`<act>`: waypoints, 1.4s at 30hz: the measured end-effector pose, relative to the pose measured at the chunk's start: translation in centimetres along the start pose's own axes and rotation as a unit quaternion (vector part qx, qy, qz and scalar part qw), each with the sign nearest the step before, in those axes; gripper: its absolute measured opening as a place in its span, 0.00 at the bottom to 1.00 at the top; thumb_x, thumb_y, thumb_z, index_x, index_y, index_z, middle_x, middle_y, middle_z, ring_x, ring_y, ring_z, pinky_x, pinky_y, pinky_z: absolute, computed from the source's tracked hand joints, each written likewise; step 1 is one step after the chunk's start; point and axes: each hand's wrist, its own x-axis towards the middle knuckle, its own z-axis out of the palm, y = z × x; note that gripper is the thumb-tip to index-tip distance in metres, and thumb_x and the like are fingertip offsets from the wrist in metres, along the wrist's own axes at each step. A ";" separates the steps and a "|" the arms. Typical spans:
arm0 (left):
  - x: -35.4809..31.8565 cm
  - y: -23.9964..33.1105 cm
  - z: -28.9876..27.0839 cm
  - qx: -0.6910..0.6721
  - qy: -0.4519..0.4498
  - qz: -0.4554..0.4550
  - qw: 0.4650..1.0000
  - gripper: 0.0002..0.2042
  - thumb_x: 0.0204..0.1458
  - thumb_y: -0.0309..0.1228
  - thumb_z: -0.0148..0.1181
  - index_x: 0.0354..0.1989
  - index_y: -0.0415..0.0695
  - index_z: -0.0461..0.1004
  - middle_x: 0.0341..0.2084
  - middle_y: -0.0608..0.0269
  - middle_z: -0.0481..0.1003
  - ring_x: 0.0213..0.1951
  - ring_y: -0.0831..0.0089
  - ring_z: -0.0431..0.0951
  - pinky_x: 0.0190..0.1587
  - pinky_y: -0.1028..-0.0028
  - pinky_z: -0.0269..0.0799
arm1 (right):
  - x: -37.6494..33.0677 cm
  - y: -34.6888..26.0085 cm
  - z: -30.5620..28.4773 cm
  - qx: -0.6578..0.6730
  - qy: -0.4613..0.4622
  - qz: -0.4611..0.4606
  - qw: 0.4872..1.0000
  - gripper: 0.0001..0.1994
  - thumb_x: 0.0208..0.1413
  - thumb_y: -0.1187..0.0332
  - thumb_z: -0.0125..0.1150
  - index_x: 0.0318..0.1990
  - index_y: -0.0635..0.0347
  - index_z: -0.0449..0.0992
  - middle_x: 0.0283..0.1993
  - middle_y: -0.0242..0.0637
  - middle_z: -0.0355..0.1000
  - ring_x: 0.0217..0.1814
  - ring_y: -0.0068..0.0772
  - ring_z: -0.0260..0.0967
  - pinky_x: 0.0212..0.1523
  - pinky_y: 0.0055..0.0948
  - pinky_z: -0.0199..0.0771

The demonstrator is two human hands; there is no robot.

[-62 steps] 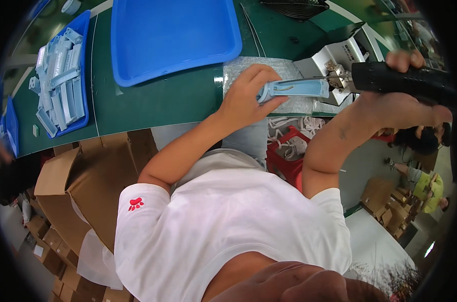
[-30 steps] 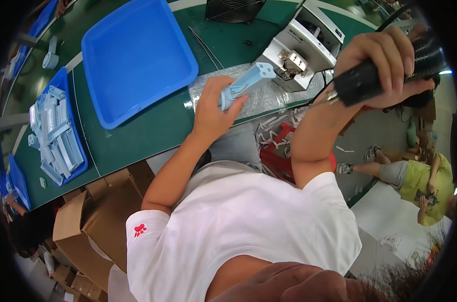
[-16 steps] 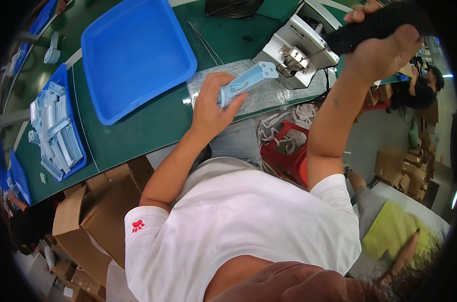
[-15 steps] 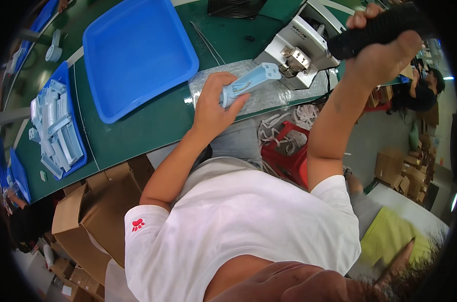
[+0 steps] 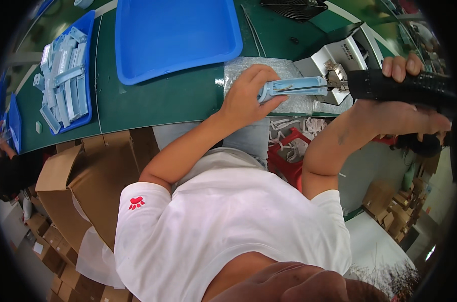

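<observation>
My left hand (image 5: 248,95) is closed round the rounded end of a light-blue plastic housing (image 5: 301,84), a long open channel with a short wire inside. In my right hand (image 5: 389,108) is a black electric screwdriver (image 5: 372,84), held level with fingers wrapped over its body. Its long thin bit runs leftward along the channel of the housing; the tip's contact is too small to make out. Just behind the housing's far end stands a silver screw feeder (image 5: 334,55) with a metal front mechanism.
A blue tray (image 5: 178,74) lies on the green table (image 5: 138,103). Further left, another blue tray (image 5: 91,65) holds several light-blue housings (image 5: 64,75). Bubble wrap (image 5: 238,70) lies under my work. A black fan (image 5: 294,7) is at the back; a cardboard box (image 5: 102,176) stands below the table edge.
The screwdriver has come down from above the feeder, and its bit now lies inside the housing's channel. My view has shifted, so the trays appear further right and higher.
</observation>
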 end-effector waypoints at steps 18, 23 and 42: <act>0.3 -0.5 -0.1 0.003 -0.018 -0.005 1.000 0.20 0.43 0.28 0.75 0.44 0.43 0.74 0.43 0.55 0.75 0.44 0.57 0.77 0.45 0.65 0.74 | 0.8 0.2 -3.9 0.207 -0.102 0.038 0.972 0.45 0.43 0.20 0.54 0.42 0.61 0.68 0.33 0.38 0.63 0.28 0.27 0.62 0.30 0.27 0.65; 0.2 -0.5 -0.2 -0.008 -0.036 -0.015 0.999 0.21 0.41 0.26 0.75 0.45 0.43 0.74 0.46 0.54 0.74 0.45 0.56 0.77 0.45 0.64 0.75 | -1.1 -0.3 -3.3 0.294 -0.128 0.086 0.943 0.38 0.39 0.32 0.72 0.36 0.61 0.67 0.34 0.31 0.66 0.29 0.24 0.67 0.31 0.23 0.69; 0.6 0.0 0.0 0.005 -0.047 -0.069 0.996 0.20 0.47 0.22 0.68 0.49 0.36 0.70 0.46 0.48 0.73 0.48 0.55 0.74 0.54 0.65 0.68 | 2.0 -2.8 0.8 0.393 -0.044 0.061 0.917 0.46 0.49 0.18 0.36 0.38 0.62 0.65 0.21 0.40 0.66 0.18 0.30 0.68 0.18 0.30 0.72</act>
